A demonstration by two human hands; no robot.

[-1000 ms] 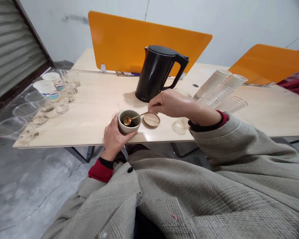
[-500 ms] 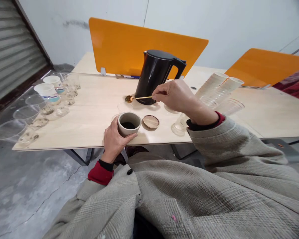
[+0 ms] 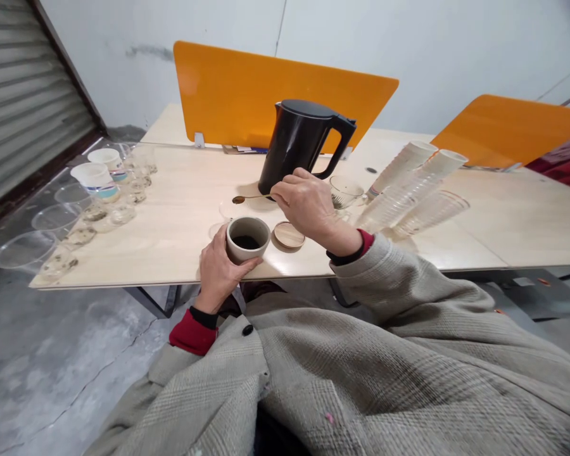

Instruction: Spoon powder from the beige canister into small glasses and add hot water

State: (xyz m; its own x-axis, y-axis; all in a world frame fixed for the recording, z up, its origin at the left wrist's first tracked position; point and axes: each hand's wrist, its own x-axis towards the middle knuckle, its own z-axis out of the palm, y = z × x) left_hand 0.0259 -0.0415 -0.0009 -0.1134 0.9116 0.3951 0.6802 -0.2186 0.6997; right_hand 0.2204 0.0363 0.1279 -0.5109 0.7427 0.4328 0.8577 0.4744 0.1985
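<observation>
My left hand (image 3: pixel 224 261) is wrapped round a pale ceramic cup (image 3: pixel 248 254) near the table's front edge. Dark contents (image 3: pixel 246 242) lie in the bottom of the cup. Between the fingers of my right hand (image 3: pixel 308 204) is the thin handle of a gold spoon (image 3: pixel 239 200), its bowl beyond the cup and a little above the table. What the spoon bears, if anything, is too small to tell. Just right of the cup lies a round wooden lid (image 3: pixel 289 235), close under my right hand. A clear glass bowl (image 3: pixel 346 192) with greenish bits stands behind my right wrist.
A black electric kettle (image 3: pixel 294 145) stands behind my right hand, before an orange divider (image 3: pixel 228 95). Stacked cups (image 3: pixel 401 180) lean on the right. Several clear plastic cups (image 3: pixel 57 218) with dark bits and white paper cups (image 3: pixel 94 177) line the table's left edge.
My right hand has moved left and down with the spoon, whose bowl is now slightly lower and further left. The glass bowl has come into sight. My left hand still holds the cup.
</observation>
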